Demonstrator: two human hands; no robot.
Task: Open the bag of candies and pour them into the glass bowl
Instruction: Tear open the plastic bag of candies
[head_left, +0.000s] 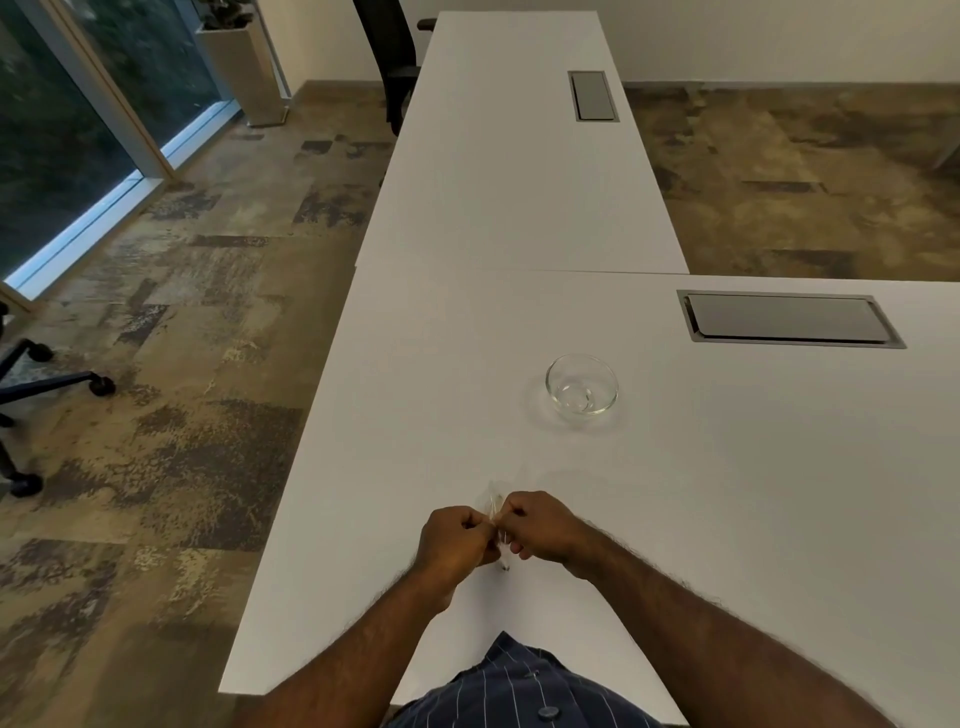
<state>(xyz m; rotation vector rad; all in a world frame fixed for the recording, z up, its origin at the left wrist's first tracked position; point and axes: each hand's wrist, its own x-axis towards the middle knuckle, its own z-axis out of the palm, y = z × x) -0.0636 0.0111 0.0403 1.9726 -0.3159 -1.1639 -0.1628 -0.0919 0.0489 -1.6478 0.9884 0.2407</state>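
A small clear plastic bag of candies (496, 512) is pinched between my two hands above the white table (415, 405), near its front edge. My left hand (454, 543) grips the bag's left side and my right hand (540, 525) grips its right side; the knuckles almost touch. Most of the bag is hidden by my fingers, and only a thin clear strip shows above and below them. The glass bowl (582, 384) stands upright and looks empty, farther out on the table and a little to the right of my hands.
A grey cable hatch (789, 318) is set into the table at the right, beyond the bowl. A second white table (498, 171) with its own hatch (594, 96) extends away ahead. Office chair wheels (98, 384) stand on the carpet at left.
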